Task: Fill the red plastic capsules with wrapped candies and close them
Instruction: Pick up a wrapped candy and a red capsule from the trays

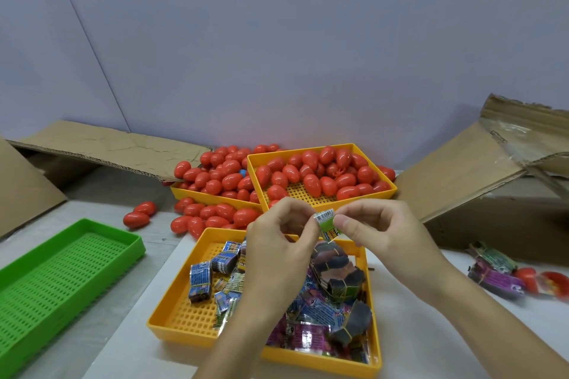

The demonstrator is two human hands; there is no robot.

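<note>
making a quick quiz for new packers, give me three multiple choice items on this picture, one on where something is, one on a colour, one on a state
1. Where does the tray of wrapped candies lie?
A. directly below the hands
B. on top of the cardboard box
C. inside the green tray

2. What colour is the long tray on the left?
A. blue
B. green
C. white

3. What is the state of the small green-wrapped candy?
A. lying loose on the table
B. sealed inside a capsule
C. pinched between both hands in the air

Answers:
1 A, the left hand and right hand are raised over that yellow tray.
2 B, its perforated floor and rim are bright green.
3 C, fingertips of both hands hold it above the tray, apart from the red capsules.
</note>
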